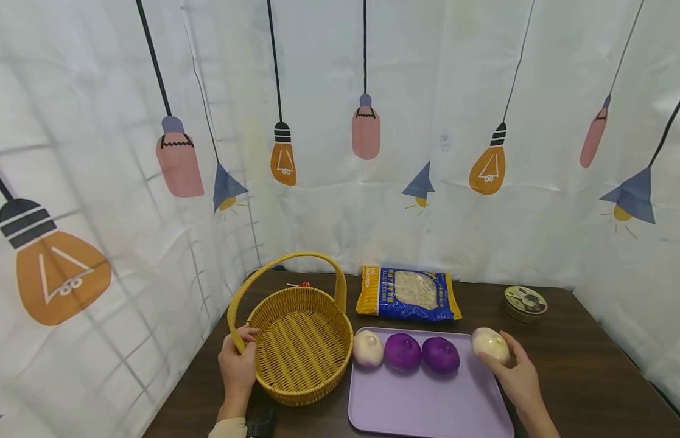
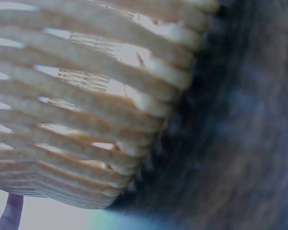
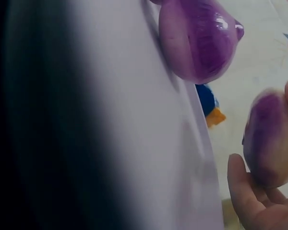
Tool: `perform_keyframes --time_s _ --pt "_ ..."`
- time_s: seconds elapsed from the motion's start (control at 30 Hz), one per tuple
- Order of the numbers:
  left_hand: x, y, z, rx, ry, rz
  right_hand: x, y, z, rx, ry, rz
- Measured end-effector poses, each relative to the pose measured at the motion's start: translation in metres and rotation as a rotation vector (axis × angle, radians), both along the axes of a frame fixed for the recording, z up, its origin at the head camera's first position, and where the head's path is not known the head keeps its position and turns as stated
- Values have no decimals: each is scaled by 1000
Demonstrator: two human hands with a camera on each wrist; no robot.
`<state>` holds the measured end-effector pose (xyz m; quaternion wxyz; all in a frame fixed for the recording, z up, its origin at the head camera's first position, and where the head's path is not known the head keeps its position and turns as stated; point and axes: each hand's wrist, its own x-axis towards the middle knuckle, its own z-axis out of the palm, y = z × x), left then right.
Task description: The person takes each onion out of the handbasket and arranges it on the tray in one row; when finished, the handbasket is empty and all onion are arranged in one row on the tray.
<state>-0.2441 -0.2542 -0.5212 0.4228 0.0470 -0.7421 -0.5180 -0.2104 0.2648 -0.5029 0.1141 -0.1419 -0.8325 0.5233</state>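
At the basket's left side, my left hand point(image 1: 238, 365) grips the yellow wicker basket point(image 1: 298, 398) where its tall handle meets the rim. The woven wall point(image 2: 86, 100) fills much of the left wrist view, with a bit of finger point(image 2: 10, 211) at the lower left. My right hand point(image 1: 517, 377) holds a white onion point(image 1: 490, 345) between thumb and fingers over the tray's right edge; the right wrist view shows a purple patch on this onion point(image 3: 269, 139). Along the back of the lilac tray point(image 1: 427, 404) sit a white onion point(image 1: 368, 348) and two purple onions point(image 1: 402, 352).
Behind the tray lies a blue and yellow pasta bag point(image 1: 408, 294). A round tin point(image 1: 525, 303) stands at the back right of the dark wooden table point(image 1: 597, 371). Something small and red point(image 1: 304, 284) shows behind the basket. A printed curtain point(image 1: 329, 225) encloses the table.
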Motion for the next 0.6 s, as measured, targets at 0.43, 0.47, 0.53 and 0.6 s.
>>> perform_keyframes --time_s 0.43,0.47,0.53,0.6 --pt "1 1 2 10 -27 -7 -2 8 -7 82 -55 112" --pt "1 1 2 10 -27 -6 -2 9 -8 85 -60 119" --pt "1 1 2 9 -26 -3 -2 9 -9 89 -71 132" --pt "1 1 2 10 -25 -1 -2 9 -9 92 -78 153"
